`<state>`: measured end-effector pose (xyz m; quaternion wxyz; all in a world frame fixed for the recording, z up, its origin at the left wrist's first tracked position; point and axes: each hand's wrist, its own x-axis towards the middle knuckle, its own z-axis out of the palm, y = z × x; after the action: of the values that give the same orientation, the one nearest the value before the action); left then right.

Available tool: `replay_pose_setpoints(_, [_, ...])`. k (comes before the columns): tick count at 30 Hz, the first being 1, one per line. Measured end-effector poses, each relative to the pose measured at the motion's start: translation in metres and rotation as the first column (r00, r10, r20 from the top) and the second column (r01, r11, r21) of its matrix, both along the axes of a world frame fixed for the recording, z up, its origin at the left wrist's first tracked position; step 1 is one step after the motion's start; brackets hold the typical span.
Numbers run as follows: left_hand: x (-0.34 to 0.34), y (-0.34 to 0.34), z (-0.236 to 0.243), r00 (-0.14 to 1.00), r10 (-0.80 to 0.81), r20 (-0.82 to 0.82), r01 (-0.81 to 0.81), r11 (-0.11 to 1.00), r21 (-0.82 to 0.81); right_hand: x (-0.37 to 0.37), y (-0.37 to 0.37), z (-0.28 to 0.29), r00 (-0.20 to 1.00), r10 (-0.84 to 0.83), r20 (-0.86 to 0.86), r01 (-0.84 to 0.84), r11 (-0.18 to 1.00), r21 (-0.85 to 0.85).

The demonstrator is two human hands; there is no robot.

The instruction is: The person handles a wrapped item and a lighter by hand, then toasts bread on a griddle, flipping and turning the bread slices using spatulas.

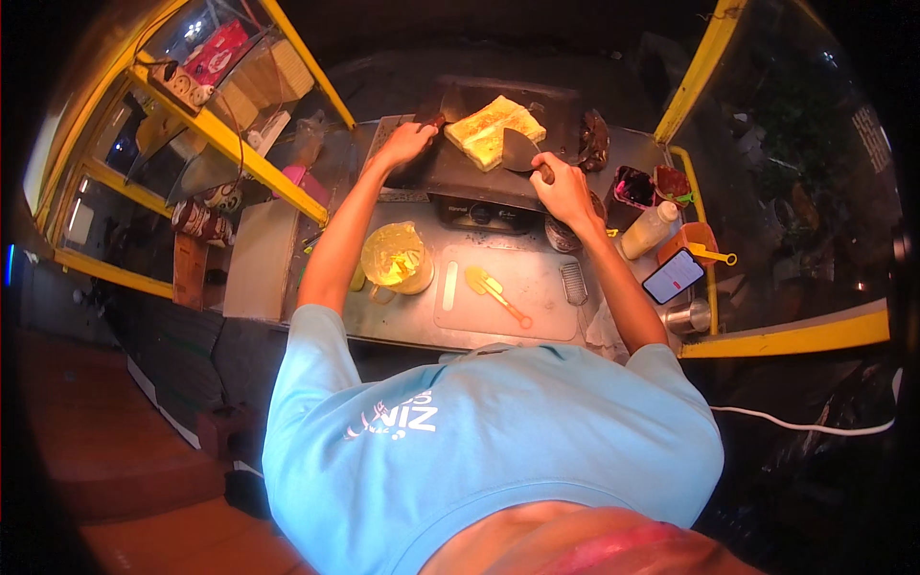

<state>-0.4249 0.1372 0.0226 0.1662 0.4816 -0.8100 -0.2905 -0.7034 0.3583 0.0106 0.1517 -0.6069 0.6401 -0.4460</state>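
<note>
Two pale slabs of bread with yellow, lightly browned tops (494, 130) lie side by side on a dark flat griddle (561, 101). My right hand (565, 195) is closed round the brown handle of a metal scraper (519, 151), whose wide blade touches the bread's right side. On the other side, my left hand (410, 144) grips the dark handle of a second tool (434, 123), which looks like another scraper. Its blade is dim against the griddle, left of the bread.
Nearer me are a pitcher of yellow spread (398, 259), a white cutting board (460, 326) with a yellow spatula (498, 295), and a grater (573, 284). A squeeze bottle (649, 230), phone (674, 276) and tubs (634, 186) stand right. Yellow frame posts (240, 144) flank the counter.
</note>
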Motion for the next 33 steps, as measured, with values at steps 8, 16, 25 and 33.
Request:
replay_pose_setpoints(8, [0.004, 0.038, 0.01, 0.978, 0.111, -0.179, -0.119, 0.992, -0.038, -0.01, 0.007, -0.014, 0.99, 0.02, 0.138, -0.025, 0.999, 0.038])
replay_pose_setpoints(16, [0.039, 0.112, 0.041, 0.985, 0.109, -0.134, -0.11, 0.994, 0.001, -0.065, -0.009, -0.019, 0.957, -0.216, 0.193, 0.231, 0.971, -0.059])
replay_pose_setpoints(25, [0.017, 0.141, 0.001, 0.969, 0.119, -0.218, -0.093, 0.987, 0.129, -0.059, -0.012, -0.024, 0.983, -0.151, -0.101, 0.139, 0.983, -0.121])
replay_pose_setpoints(33, [0.009, 0.174, 0.007, 0.966, 0.2, -0.163, -0.205, 0.979, -0.014, -0.056, 0.022, -0.01, 0.983, -0.181, -0.037, 0.179, 0.983, -0.043])
